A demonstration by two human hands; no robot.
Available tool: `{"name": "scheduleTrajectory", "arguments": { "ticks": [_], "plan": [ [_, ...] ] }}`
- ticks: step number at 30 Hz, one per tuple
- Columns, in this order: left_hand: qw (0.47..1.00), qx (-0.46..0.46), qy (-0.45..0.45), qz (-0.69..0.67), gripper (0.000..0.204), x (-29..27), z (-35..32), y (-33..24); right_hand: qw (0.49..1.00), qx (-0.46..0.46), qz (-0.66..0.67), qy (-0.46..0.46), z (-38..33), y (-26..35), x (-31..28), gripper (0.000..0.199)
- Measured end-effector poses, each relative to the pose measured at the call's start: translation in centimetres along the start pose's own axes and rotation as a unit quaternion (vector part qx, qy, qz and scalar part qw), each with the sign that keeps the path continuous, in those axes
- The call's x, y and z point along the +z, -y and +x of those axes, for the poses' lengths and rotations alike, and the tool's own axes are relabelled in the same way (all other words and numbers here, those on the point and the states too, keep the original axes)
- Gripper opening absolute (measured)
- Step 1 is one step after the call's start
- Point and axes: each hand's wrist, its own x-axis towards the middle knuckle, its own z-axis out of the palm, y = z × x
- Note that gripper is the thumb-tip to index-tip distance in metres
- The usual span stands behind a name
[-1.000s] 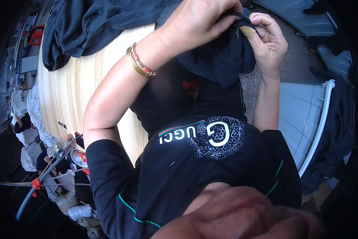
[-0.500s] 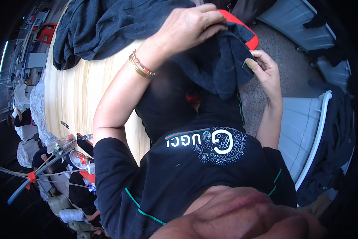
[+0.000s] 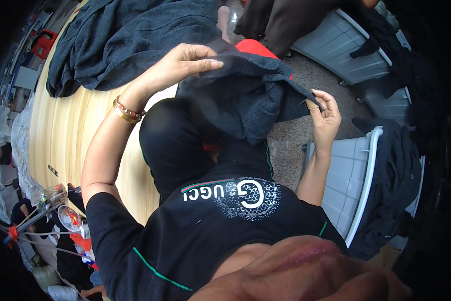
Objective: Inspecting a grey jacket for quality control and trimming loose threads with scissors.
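Fingers of the right hand (image 3: 326,114) pinched narrow on a corner of dark cloth (image 3: 258,103), a beige wrap (image 3: 312,105) on the thumb. Cloth lies toward 9 o'clock from that pinch, long axis roughly 10 to 4, slack part sagging at 6 over the lap. Left hand (image 3: 188,62) at the cloth's 10 o'clock end, thumb reaching along the upper edge, fingertips spread from it; cannot tell whether they grip or only rest there. Right hand sits nearer the free corner, left nearer the bulk of the upper edge. Red object at 12, partly hidden behind the cloth. Wooden table (image 3: 75,135) at 8 to 9, dark fabric heap (image 3: 130,45) on it at 10 to 11; small snips (image 3: 53,170) near its outer edge at 8. Containers: pale bin (image 3: 343,180) at 5, just beyond the right forearm, dark garments (image 3: 391,200) massed past its rim, probably inside, floor of it hidden. Second pale bin (image 3: 328,47) at 1, dark cloth over its far rim. Clear round tub (image 3: 65,215) at 8, red bits in it; clear box (image 3: 47,194) just beside, contents too small to tell.
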Motion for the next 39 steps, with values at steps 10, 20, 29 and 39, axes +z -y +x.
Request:
{"name": "scheduleTrajectory", "arguments": {
  "ticks": [10, 20, 29, 39],
  "plan": [
    [0.986, 0.162, 0.019, 0.043, 0.016, 5.6, 4.0, -6.6, 0.825, -0.445, -0.308, 0.165, 0.8, 7.7, 5.8, 0.022],
    [0.992, 0.069, 0.094, 0.049, 0.026, 6.8, 4.4, -5.0, 0.883, -0.374, -0.275, 0.071, 0.9, 4.5, 6.3, 0.030],
    [0.985, 0.075, 0.118, -0.097, 0.032, 6.9, 4.4, -4.1, 0.884, -0.363, -0.293, 0.021, 1.3, 4.0, 6.2, 0.032],
    [0.973, 0.204, -0.094, 0.061, 0.044, 7.4, 3.6, -2.3, 0.949, -0.225, -0.218, -0.034, 1.3, 2.8, 7.7, 0.019]
  ]
}}
